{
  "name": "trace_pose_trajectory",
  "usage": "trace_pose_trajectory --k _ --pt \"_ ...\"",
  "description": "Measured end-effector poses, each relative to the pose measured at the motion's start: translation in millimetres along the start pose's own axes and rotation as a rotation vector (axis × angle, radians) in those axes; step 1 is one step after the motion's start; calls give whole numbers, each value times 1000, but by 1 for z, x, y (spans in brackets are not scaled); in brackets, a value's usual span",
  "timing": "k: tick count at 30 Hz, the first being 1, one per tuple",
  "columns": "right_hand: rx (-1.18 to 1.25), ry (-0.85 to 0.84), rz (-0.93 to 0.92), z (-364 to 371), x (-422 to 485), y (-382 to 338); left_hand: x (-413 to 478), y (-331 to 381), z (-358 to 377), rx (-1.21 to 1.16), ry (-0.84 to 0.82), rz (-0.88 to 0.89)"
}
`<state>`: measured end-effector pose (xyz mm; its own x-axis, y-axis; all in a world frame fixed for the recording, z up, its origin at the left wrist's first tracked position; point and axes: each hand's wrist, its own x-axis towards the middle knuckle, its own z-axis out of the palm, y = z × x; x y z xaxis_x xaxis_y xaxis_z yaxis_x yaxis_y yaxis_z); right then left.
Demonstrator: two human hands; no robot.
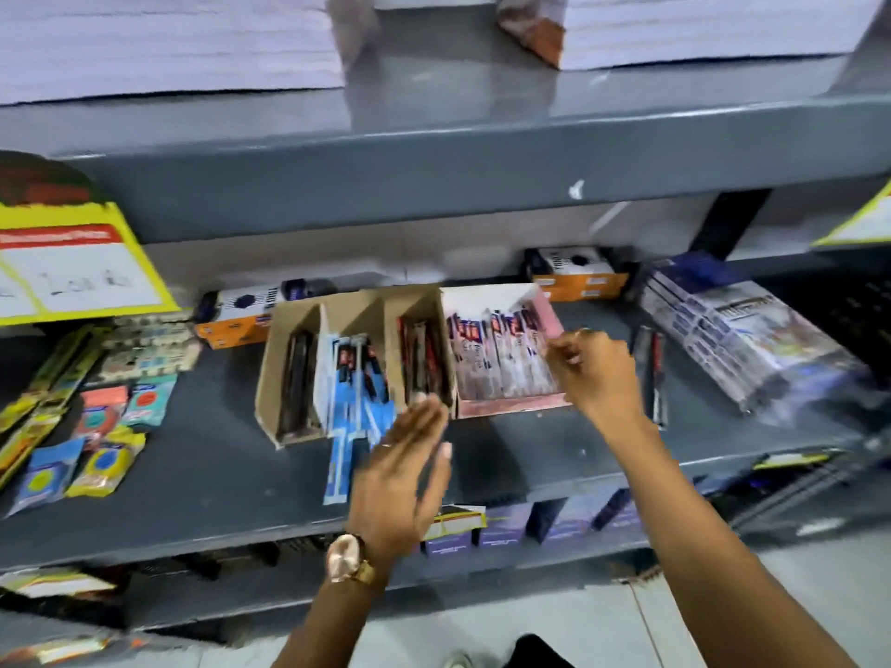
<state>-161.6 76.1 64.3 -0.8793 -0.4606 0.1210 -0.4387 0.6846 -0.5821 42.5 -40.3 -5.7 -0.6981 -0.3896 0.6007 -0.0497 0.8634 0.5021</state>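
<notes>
A brown cardboard divider box (289, 339) with three slots of pen packs stands on the grey middle shelf (207, 474). Beside it on the right a pink box (501, 407) holds several upright pen packets (487, 359). My left hand (405, 479), with a gold watch on its wrist, is held with straight fingers before the divider box's right front corner, fingertips at that corner. My right hand (598, 368) hovers at the pink box's right wall, fingers loosely curled; it is blurred and I see nothing in it. Blue pen packs (347, 426) stick out of the middle slot.
Small bright packets (101, 436) lie on the shelf's left. Orange-and-white boxes (236, 315) sit at the back. A wrapped bundle (742, 339) lies at right, with loose pens (651, 373) beside it. Paper stacks (164, 41) fill the upper shelf. A yellow price sign (72, 272) hangs left.
</notes>
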Motion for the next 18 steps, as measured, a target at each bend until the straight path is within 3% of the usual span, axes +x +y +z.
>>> trace_pose_trajectory --k 4,8,12,18 --pt "-64 16 247 -16 16 50 6 25 44 144 -216 104" --pt "-169 -24 417 -18 24 72 10 27 70 274 -326 137" --pt "-198 -40 442 -14 34 79 8 20 79 435 -338 192" --pt "-199 10 457 -11 40 86 4 14 87 428 -405 172"
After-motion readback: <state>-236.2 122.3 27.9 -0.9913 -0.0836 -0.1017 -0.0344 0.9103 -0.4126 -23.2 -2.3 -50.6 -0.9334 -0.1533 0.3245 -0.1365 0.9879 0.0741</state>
